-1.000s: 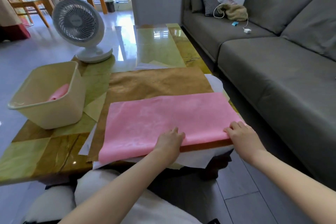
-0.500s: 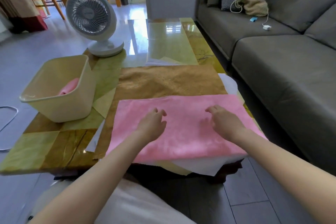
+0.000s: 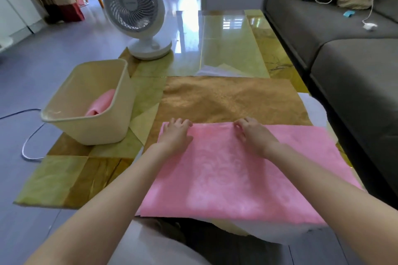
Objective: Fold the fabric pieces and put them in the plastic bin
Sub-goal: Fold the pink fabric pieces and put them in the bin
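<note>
head view: our left hand (image 3: 175, 133) and right hand (image 3: 254, 135) lie on the far edge of the pink fabric (image 3: 226, 174) spread on the table (image 3: 71, 174); whether they pinch it we cannot tell. another pink piece (image 3: 101, 103) sits in the bin (image 3: 90, 127) at left.

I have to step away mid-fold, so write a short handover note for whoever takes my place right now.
Left hand and right hand: both at the far edge of the pink fabric, fingers curled on it; a firm grip cannot be confirmed.
The sheet lies flat on the brown fabric, with white pieces under them.
Plastic bin stands left on the table, holding one folded pink piece.
Left: fold the pink sheet, bin it, then the rest.
</note>
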A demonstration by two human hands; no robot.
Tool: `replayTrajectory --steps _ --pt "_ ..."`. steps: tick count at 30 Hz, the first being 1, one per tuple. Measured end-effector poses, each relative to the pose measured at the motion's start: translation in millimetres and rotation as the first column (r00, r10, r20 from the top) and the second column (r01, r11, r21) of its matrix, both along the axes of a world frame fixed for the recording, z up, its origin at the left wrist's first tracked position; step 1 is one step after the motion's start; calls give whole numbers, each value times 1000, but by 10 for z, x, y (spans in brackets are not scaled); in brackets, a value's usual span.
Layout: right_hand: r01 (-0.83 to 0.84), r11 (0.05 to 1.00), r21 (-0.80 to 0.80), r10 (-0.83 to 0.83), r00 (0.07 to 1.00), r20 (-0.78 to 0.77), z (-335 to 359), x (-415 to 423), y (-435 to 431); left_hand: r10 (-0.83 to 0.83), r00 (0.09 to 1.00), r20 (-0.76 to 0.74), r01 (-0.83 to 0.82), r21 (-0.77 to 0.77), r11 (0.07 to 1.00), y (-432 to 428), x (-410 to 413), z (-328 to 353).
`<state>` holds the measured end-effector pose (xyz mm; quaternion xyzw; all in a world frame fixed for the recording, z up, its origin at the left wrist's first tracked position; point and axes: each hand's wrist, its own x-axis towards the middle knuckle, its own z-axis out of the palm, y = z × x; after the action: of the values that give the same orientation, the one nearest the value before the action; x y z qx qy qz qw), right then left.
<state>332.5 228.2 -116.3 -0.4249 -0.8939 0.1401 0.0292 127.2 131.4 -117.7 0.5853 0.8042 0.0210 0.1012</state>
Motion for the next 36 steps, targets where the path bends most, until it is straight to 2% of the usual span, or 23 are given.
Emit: replayTrajectory --steps 7,15,24,36 --pt "25 997 78 -32 996 79 25 -133 88 33 999 -41 -30 75 997 1 -208 41" --pt "75 990 121 -84 994 71 19 -207 118 88 995 -43 -85 74 994 7 -457 33" --pt "146 978 150 -155 987 52 33 -334 116 101 995 8 -101 175 979 105 -491 -47" --pt "182 964 192 -196 979 60 -16 -400 55 106 989 -101 -88 170 981 201 -495 -147"
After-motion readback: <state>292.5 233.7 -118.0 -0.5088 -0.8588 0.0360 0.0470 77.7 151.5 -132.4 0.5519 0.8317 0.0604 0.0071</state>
